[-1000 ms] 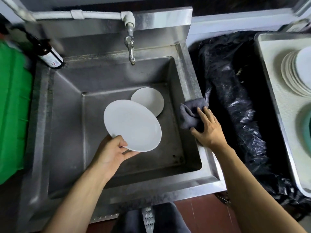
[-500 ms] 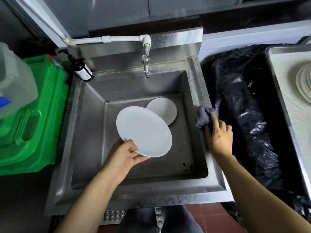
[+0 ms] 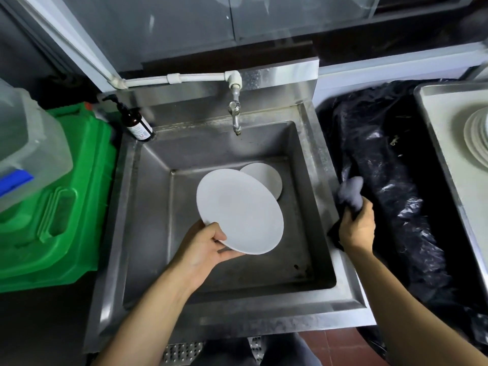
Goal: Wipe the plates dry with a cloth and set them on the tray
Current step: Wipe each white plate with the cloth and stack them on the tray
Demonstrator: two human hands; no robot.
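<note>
Sink [image 3: 148, 212] of steel fills the middle of the frame; tray [image 3: 433, 133] at the right edge carries stacked plates [image 3: 478, 138]; held plate [image 3: 239, 211] hangs tilted over the basin, left hand [image 3: 203, 249] pinching its lower rim with curled fingers; second plate [image 3: 266, 178] lies behind it; right hand [image 3: 357, 228], centre right, grips a grey cloth [image 3: 350, 192] above the sink's right rim.

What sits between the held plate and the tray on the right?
The bin lined with a black bag lies between the sink and the tray, so the white plate in the left hand must pass over it. The right hand, gripping the grey cloth, is also on that side. Nothing else blocks the way.
</note>
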